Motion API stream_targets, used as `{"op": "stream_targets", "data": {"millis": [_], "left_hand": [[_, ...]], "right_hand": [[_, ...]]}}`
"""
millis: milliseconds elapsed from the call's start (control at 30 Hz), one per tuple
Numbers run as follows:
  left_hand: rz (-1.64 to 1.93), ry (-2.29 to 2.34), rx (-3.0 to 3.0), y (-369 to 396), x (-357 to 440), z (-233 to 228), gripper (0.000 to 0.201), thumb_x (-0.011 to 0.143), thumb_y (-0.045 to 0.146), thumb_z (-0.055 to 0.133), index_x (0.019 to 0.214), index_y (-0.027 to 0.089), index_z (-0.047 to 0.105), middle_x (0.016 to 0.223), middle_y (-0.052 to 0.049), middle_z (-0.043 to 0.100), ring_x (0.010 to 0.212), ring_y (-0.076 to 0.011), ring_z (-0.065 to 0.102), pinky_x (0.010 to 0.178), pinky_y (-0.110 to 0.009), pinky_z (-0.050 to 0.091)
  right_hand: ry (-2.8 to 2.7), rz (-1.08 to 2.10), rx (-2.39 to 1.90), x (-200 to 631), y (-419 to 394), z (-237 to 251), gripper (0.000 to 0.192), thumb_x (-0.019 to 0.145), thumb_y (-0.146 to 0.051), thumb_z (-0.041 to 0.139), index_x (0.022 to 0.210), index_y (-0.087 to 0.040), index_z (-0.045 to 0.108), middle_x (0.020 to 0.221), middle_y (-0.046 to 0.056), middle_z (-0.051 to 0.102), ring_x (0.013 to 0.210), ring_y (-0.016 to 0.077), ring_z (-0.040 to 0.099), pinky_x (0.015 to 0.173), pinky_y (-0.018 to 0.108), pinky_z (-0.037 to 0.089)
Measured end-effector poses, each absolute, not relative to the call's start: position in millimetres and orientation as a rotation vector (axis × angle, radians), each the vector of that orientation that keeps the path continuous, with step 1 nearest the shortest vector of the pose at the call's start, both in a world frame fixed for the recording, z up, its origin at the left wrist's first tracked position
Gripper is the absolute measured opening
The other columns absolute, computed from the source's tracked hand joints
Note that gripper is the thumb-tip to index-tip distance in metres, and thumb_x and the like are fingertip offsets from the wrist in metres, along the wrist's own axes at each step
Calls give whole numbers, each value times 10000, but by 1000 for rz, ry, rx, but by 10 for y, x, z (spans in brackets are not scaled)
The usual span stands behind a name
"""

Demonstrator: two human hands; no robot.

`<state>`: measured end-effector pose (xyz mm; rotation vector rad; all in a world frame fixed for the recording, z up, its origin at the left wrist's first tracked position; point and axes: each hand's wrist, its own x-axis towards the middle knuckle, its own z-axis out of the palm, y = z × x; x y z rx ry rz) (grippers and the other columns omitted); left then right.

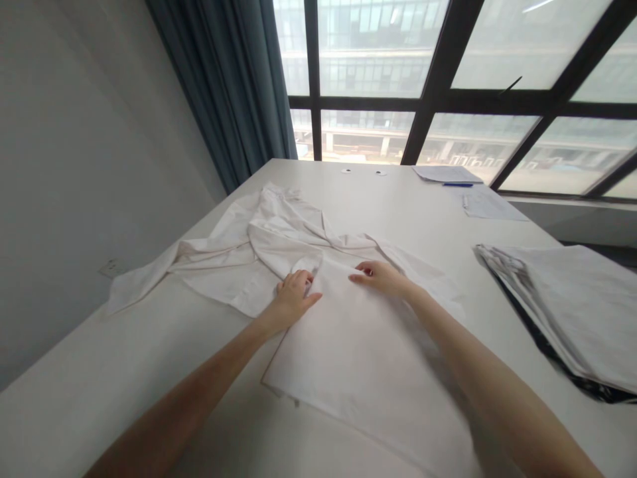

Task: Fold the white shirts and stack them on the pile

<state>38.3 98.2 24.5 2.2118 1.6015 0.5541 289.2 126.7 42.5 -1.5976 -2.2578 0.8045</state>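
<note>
A crumpled white shirt (283, 229) lies across the white table, one long sleeve-like part stretching to the left. Its near part is a smoother panel (363, 372) that hangs toward me. At the panel's upper left edge, the fingers of my left hand (293, 299) curl around the cloth, the thumb on its near side. My right hand (381, 277) pinches the upper right of the same panel between thumb and fingers. Folds of the shirt lie bunched just beyond both hands. The cloth inside each grip is partly hidden by the fingers.
On the right rests a stack of folded white cloth (577, 299) with a dark layer beneath. Papers (445, 174) and a blue pen (456, 184) lie at the table's far right. A wall stands left, a blue curtain (233, 86) and windows beyond the table (348, 199).
</note>
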Motion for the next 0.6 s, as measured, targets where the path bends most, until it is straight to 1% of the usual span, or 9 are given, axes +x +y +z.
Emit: {"op": "stream_targets", "data": {"millis": [33,67,100,167,233,300,400,500,600], "left_hand": [[603,1517,2141,979,390,279,180,825,314,594,951,209,522,986,-54,635,965,-246,587,845,-401,451],[661,1421,2072,972,399,308,174,827,325,587,936,214,510,938,-34,632,910,-221,594,817,-369,459],[721,1329,2008,962,413,330,169,831,335,578,920,216,498,888,-16,623,854,-198,591,784,-336,461],[832,1186,1910,939,455,352,177,831,349,576,890,215,478,814,11,589,774,-161,569,732,-286,449],[914,1094,1819,920,510,362,224,812,368,606,877,214,457,787,25,565,742,-141,553,705,-260,438],[925,1009,1677,907,554,379,308,795,412,629,952,220,446,821,23,584,738,-139,565,684,-251,447],[732,958,1518,894,554,434,450,786,495,643,1079,197,476,921,-18,640,776,-168,608,671,-262,475],[448,1013,1516,877,498,497,447,792,539,629,991,140,597,888,-49,669,759,-196,626,632,-264,470],[378,1049,1556,855,484,552,422,818,528,580,966,137,640,867,-47,692,764,-224,641,633,-281,476]], "right_hand": [[-2277,882,-1550,2897,1271,468,393,874,-541,528,924,-178,671,811,41,679,743,194,630,648,291,467],[-2294,956,-1496,2906,1265,517,402,869,-560,526,889,-184,665,797,24,675,724,181,626,623,275,465],[-2308,1020,-1444,2917,1251,570,403,867,-571,523,894,-191,656,812,11,678,722,169,626,611,261,467],[-2295,1160,-1352,2934,1217,674,389,862,-564,538,990,-208,628,887,0,688,748,156,632,611,245,480],[-2235,1328,-1253,2941,1189,769,404,843,-540,580,1070,-207,595,942,11,688,775,162,636,624,248,494],[-2166,1440,-1134,2945,1165,851,412,811,-505,633,1070,-188,592,951,22,678,805,174,631,653,258,499],[-2131,1375,-1021,2970,1113,949,374,790,-473,665,994,-164,615,935,20,654,843,184,610,694,263,490],[-2089,1284,-1032,3031,1020,1026,366,783,-477,676,959,-162,619,924,25,647,839,190,600,677,263,482],[-2039,1249,-1089,3077,915,1116,369,785,-478,681,992,-181,607,923,26,658,799,186,598,654,268,474]]}}
